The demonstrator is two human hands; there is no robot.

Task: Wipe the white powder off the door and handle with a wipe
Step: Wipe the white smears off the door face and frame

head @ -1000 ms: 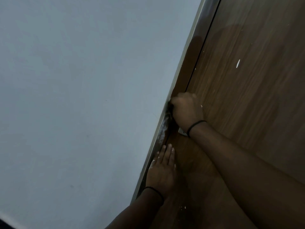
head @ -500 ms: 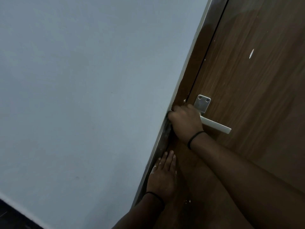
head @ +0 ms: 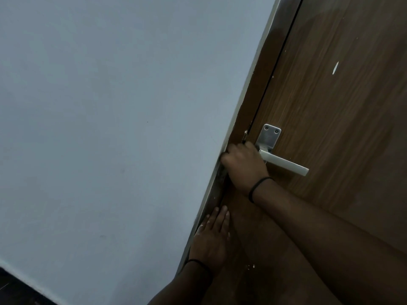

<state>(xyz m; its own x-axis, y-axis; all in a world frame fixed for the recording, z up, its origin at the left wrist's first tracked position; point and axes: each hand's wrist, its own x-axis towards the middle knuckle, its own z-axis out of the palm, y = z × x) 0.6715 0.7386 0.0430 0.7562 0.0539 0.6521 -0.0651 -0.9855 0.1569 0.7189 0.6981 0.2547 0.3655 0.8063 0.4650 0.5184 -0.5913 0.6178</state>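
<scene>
Right hand (head: 244, 166) curled at door (head: 343, 128) edge, just left of handle (head: 284, 164); wipe not visible, so grip contents unclear. Left hand (head: 210, 236) flat, fingers straight, pressed on door nearer. Risk: powder specks (head: 335, 68) far right and low get missed.

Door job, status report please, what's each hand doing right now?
Left hand flat on door edge. Right hand curled at frame beside handle; wipe not visible. White fleck remains. Nothing blocking.
</scene>
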